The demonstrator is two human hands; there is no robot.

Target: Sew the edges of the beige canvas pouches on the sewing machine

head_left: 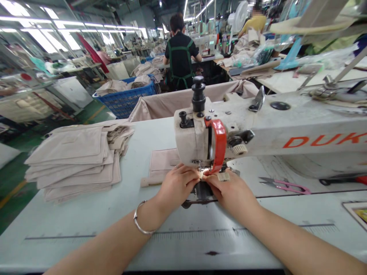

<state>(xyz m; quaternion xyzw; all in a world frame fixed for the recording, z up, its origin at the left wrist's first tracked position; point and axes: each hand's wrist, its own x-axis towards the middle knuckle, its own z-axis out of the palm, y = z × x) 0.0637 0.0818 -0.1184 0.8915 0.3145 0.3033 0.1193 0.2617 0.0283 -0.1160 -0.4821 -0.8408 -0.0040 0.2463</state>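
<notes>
Both of my hands meet under the head of a white sewing machine (258,130), right by the needle and its red guard (218,145). My left hand (176,185), with a silver bracelet on the wrist, pinches a small beige fabric piece (201,175) from the left. My right hand (231,193) pinches the same piece from the right. A beige fabric panel (162,162) lies flat just behind my left hand, with a strap end sticking out toward the left.
A stack of folded beige panels (74,160) sits at the table's left. Pink thread snips (283,185) lie to the right. Behind are a cloth bin (172,101), a blue basket (126,99) and a person in black (180,53) working.
</notes>
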